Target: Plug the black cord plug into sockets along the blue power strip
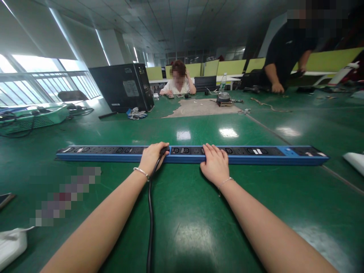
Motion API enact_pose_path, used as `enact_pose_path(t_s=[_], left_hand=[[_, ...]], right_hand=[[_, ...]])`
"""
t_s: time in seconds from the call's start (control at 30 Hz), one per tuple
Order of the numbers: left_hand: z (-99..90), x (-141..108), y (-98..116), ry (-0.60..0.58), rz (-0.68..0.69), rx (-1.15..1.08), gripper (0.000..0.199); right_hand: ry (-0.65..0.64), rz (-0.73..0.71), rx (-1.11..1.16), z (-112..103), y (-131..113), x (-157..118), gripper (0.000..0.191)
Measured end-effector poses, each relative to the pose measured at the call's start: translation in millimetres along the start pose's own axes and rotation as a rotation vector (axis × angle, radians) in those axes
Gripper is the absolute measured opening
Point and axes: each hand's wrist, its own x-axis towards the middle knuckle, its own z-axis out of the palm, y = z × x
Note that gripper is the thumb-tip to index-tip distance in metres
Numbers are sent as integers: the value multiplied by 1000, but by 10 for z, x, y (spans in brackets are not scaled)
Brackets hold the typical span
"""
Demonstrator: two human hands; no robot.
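Observation:
A long blue power strip (193, 159) with black sockets along its top lies crosswise on the green table in front of me. My left hand (152, 155) is closed around a black plug (163, 150) at the strip's middle. From that plug a black cable (150, 212) runs down toward the near edge of the view. Whether the plug is seated in a socket is hidden by my fingers. My right hand (215, 163) grips the strip right of centre, with its fingers laid over the socket face and its thumb on the near side.
A black computer case (122, 89) stands at the back left, with gloves (137, 113) beside it. A green basket (36, 117) holds cables. Across the table a person (178, 81) sits, and another (287, 53) stands at right. White objects (13, 246) lie near both side edges.

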Motion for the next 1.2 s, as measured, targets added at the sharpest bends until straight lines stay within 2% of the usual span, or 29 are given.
enact_pose_path(t_s=[0.13, 0.27, 0.33, 0.47, 0.53, 0.6, 0.67, 0.8, 0.93, 1.2], left_hand=[[25, -9, -21, 18, 67, -22, 27], [54, -13, -21, 39, 20, -97, 25], [28, -8, -9, 90, -56, -161, 25], [-115, 44, 112, 307, -319, -296, 34], [-156, 94, 249, 252, -297, -325, 33], [-126, 156, 421, 110, -202, -337, 30], [-34, 227, 594, -1, -120, -325, 29], [176, 376, 831, -100, -21, -278, 29], [247, 486, 895, -165, -37, -236, 27], [212, 610, 964, -238, -44, -158, 26]], right_hand=[[-5, -7, 8, -5, 8, 2, 56], [-7, 0, 18, -5, 18, 10, 57], [-11, 2, 21, -4, 20, 13, 57], [-12, 7, 33, -3, 17, 17, 56], [-7, 10, 45, -4, 16, 18, 56], [-4, 10, 50, -3, 16, 16, 56], [-2, 6, 45, -3, 18, 14, 55], [-2, 4, 52, -5, 22, 15, 55], [-1, 27, 95, -18, 23, 34, 54], [-4, 47, 135, -35, 29, 56, 51]])
